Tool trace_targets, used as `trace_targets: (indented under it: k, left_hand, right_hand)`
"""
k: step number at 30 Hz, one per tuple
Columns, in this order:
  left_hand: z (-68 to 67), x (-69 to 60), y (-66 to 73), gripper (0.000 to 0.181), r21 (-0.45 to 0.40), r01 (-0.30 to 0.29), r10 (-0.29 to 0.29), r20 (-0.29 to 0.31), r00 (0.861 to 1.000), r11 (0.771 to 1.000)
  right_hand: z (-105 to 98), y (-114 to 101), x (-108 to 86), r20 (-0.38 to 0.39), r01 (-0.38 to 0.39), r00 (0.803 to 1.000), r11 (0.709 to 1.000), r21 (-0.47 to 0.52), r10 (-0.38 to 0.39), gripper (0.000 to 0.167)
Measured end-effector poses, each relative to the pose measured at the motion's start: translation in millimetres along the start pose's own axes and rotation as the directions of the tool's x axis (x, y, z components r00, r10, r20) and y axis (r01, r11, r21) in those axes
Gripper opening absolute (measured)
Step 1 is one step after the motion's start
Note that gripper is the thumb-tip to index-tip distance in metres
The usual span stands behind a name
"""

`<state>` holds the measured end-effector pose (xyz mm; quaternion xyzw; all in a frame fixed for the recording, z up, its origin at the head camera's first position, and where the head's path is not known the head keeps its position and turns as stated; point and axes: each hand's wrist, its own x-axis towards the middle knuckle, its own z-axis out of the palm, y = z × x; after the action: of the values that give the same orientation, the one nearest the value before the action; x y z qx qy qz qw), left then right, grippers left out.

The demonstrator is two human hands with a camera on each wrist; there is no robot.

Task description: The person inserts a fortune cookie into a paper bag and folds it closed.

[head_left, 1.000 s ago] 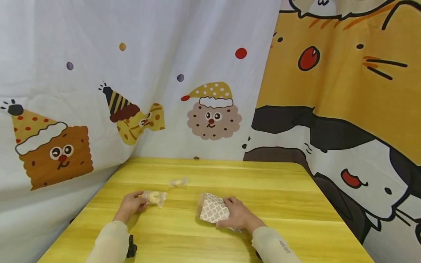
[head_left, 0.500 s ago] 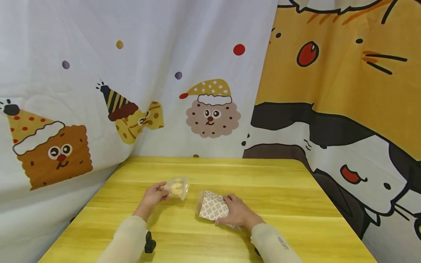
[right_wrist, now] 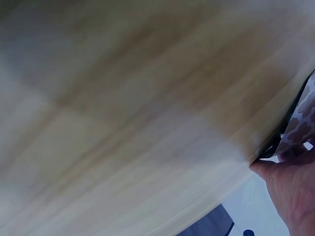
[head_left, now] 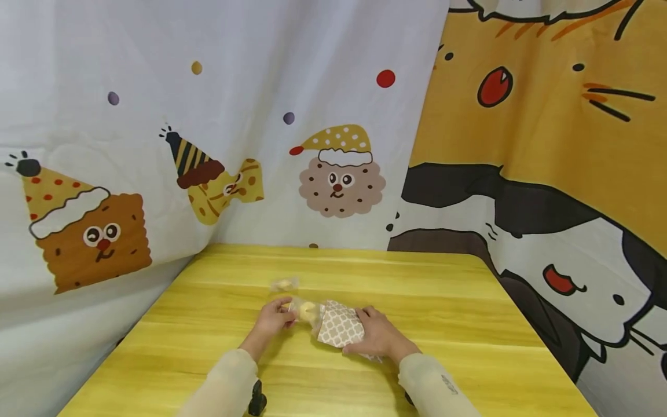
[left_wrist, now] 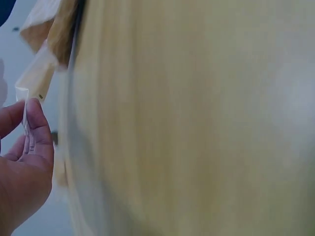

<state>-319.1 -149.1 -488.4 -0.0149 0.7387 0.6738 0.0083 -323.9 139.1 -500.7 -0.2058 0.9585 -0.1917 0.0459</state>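
My left hand [head_left: 273,319] pinches the edge of a clear plastic packet [head_left: 307,311] with a pale yellow piece inside. The packet's far end is at the mouth of a patterned paper bag [head_left: 341,325], beige with a white lattice print. Around the bag's right end, my right hand [head_left: 383,335] grips with thumb and fingers. In the left wrist view the thumb and a finger hold the packet's clear edge [left_wrist: 22,93], close to the brown inside of the bag. The right wrist view shows only part of the bag [right_wrist: 301,123] and the thumb side of the hand.
A second small clear packet [head_left: 284,284] with yellow contents lies behind my left hand on the yellow wood-grain table [head_left: 432,301]. A cartoon-printed curtain [head_left: 333,69] hangs behind the table and down both sides.
My left hand has lifted the packet and carried it rightward to the bag's mouth. The right hand and bag have stayed about where they were.
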Motion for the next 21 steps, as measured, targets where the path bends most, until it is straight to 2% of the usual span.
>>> trace_targets:
  k: [6, 8, 12, 15, 21]
  left_hand:
    - [18.0, -7.8, -8.1, 0.05, 0.028, -0.002, -0.001, 0.087, 0.996, 1.0]
    - [20.1, -8.3, -8.3, 0.049, 0.035, 0.015, -0.018, 0.091, 0.996, 0.999]
    - [18.6, -5.0, -5.0, 0.046, 0.036, 0.045, -0.047, 0.058, 0.997, 0.998]
    - [19.5, -2.7, -0.2, 0.041, 0.067, 0.044, -0.048, 0.061, 0.997, 0.997]
    - [27.8, -6.2, 1.6, 0.032, 0.113, 0.005, -0.021, 0.134, 0.991, 0.994]
  right_hand:
    - [1.3, -1.0, -1.3, 0.001, -0.003, 1.0, 1.0, -0.001, 0.003, 0.116]
    - [1.9, -0.2, -1.8, 0.001, -0.002, 1.0, 1.0, 0.006, 0.002, 0.116]
    - [3.4, 2.7, -1.4, 0.002, -0.003, 1.0, 1.0, -0.005, 0.003, 0.117]
    - [2.4, 4.9, -0.5, -0.004, 0.001, 1.0, 1.0, -0.011, -0.001, 0.118]
    - [2.8, 3.5, -0.7, -0.013, 0.027, 1.0, 1.0, -0.013, -0.027, 0.118]
